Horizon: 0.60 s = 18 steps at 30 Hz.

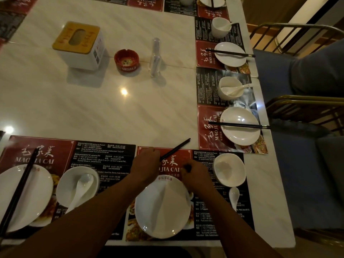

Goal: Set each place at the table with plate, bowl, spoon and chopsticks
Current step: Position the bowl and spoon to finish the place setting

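At the near place a white plate (pixel 162 209) lies on a red and black placemat (pixel 219 228). An empty white bowl (pixel 229 169) stands to its right, and a white spoon (pixel 234 197) lies on the mat below the bowl. My left hand (pixel 146 165) grips black chopsticks (pixel 176 148) whose tips point up and to the right over the mat. My right hand (pixel 195 174) pinches a dark end, seemingly of the chopsticks, just above the plate's rim. The place at the near left has a plate (pixel 31 194) with chopsticks (pixel 18 190) across it and a bowl (pixel 74 185) with a spoon inside.
Along the right edge two set places show plates (pixel 240 135) (pixel 229 56) with chopsticks across them and bowls (pixel 229 88) (pixel 220 27) with spoons. A tissue box (pixel 80 45), a red ashtray (pixel 126 60) and a clear bottle (pixel 155 58) stand mid-table. Chairs (pixel 301 105) line the right side.
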{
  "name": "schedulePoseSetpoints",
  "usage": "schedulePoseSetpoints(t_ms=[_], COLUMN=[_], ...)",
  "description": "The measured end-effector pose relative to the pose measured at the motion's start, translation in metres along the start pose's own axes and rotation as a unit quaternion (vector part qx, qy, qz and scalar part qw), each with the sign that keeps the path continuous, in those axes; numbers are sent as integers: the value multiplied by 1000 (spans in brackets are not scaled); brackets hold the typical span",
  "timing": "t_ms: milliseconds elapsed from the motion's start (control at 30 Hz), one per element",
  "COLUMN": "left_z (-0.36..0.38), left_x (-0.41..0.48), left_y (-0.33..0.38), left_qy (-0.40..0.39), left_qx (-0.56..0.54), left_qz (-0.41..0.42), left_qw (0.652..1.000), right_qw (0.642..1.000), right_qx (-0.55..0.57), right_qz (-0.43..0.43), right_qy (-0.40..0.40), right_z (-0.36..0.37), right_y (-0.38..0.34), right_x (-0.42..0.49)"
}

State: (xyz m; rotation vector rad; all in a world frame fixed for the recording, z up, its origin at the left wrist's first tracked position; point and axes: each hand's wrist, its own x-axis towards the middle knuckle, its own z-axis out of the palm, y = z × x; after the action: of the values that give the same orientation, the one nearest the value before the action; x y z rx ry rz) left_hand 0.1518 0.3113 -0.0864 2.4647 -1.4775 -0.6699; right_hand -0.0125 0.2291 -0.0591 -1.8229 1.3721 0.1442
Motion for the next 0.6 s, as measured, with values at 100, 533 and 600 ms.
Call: schedulePoseSetpoints(t_ms=[100, 533, 600], left_z=[-6, -50, -58], left_x=[5, 6, -4], left_y=[3, 5, 11], left_qy=[-24, -52, -87], left_qx=[-12, -132, -171], left_qz=[-9, -67, -68], left_qw=[1000, 988, 979], right_qw=[1000, 979, 954], right_qx=[12, 200, 295], right_qz=[12, 26, 52], right_qy=[0, 25, -6], right_z=[-3, 4, 7], right_y=[0, -13, -19], right_x=[1, 0, -1])
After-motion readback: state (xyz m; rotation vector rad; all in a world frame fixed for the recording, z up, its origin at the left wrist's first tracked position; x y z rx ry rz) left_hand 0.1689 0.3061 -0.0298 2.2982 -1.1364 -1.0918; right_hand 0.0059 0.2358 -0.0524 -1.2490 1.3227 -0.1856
